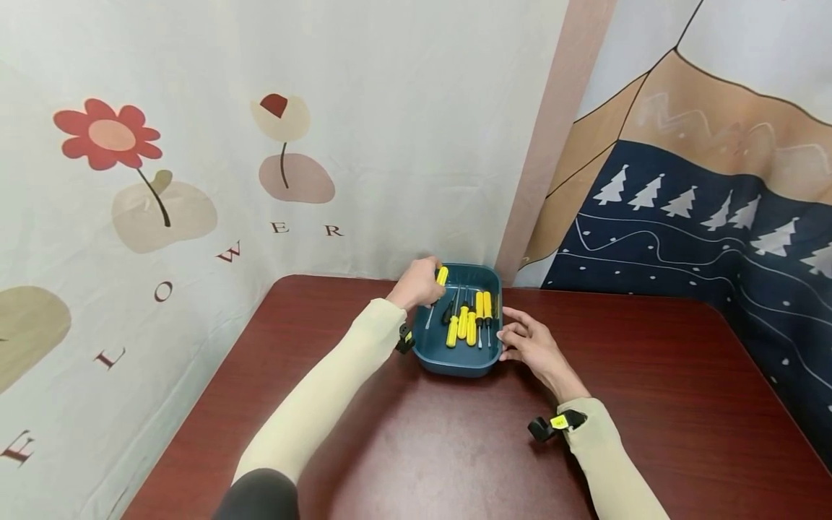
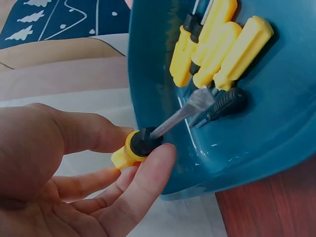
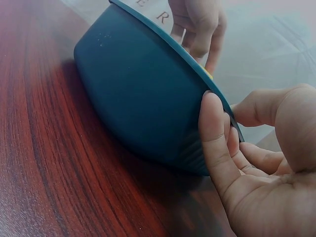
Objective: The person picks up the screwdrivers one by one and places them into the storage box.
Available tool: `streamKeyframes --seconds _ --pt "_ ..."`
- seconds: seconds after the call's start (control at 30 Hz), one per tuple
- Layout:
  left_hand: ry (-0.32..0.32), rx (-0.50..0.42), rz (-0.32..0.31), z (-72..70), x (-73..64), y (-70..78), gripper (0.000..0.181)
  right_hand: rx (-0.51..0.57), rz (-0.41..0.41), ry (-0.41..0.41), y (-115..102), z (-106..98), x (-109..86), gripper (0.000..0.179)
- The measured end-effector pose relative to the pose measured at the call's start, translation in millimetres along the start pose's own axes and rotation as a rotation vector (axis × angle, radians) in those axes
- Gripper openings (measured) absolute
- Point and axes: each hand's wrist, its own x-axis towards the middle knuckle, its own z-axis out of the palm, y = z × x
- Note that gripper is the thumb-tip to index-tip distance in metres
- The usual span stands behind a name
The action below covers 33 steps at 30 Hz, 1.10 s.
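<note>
My left hand [image 1: 419, 282] pinches a flat-head screwdriver [image 2: 143, 143] by its yellow and black handle, over the far left side of a dark teal plastic basin [image 1: 458, 370]. In the left wrist view its metal blade points into the basin. My right hand [image 1: 529, 347] is at the basin's right side, and the right wrist view shows its fingers and thumb holding the rim there. Several yellow-handled screwdrivers [image 1: 471, 328] lie inside the basin in a loose row. Beside them lies a smaller tool with a black handle [image 2: 229, 103].
The basin stands on a reddish-brown wooden table [image 1: 448, 448], near its back edge. Right behind the table hangs a pale curtain [image 1: 403, 144] printed with flowers and letters. To the right is a dark blue cloth [image 1: 682, 245] with white trees.
</note>
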Motion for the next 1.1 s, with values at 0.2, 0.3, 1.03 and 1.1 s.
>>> streamKeyframes --seconds 0.2,0.3,1.03,1.1 --pt "-0.026 0.014 -0.005 4.8 8.0 2.3 0.059 0.006 -0.001 -0.001 1.4 -0.5 1.3 0.06" --pt "-0.05 0.034 -0.008 8.1 13.5 3.5 0.059 0.012 -0.002 -0.002 2.1 -1.2 1.5 0.061" --pt "-0.194 0.273 -0.096 27.1 47.5 12.4 0.029 0.005 -0.002 -0.005 0.1 -0.3 0.5 0.06" --pt "-0.2 0.282 -0.106 30.3 49.1 12.5 0.031 0.007 0.0 -0.004 -0.1 -0.3 0.6 0.06"
